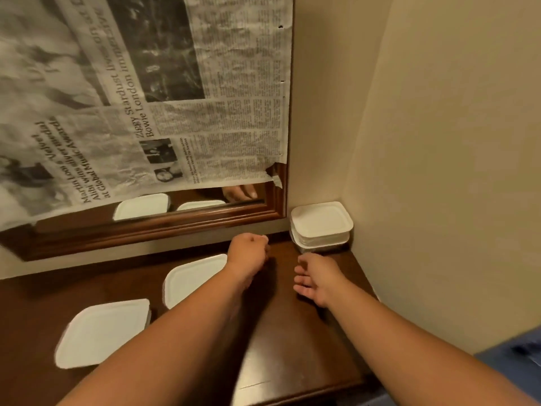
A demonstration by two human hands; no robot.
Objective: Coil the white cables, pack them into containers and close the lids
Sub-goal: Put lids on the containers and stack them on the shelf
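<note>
In the far right corner of a dark brown wooden worktop, where two cream walls meet, stands a stack of two squarish clear plastic containers. One sits on the other, and each has its white lid on.

Further left on the worktop lie two more of the same kind, both lidded. The middle white-lidded container is partly covered by the left forearm. The nearest white-lidded container sits well apart from the stack, toward the left front edge.

The left hand is over the back of the worktop, to the left of the stack, with its fingers curled into a fist. I cannot tell whether anything is held inside it. The right hand is just in front of the stack and not touching it. Its fingers are loosely spread, its palm is turned to the left, and it holds nothing.

Behind the worktop a brown wood-framed mirror leans on the wall, mostly covered by a black-and-white newspaper sheet. The uncovered strip at the bottom reflects two lids and part of a hand. Something blue shows at the lower right edge, too blurred to identify.
</note>
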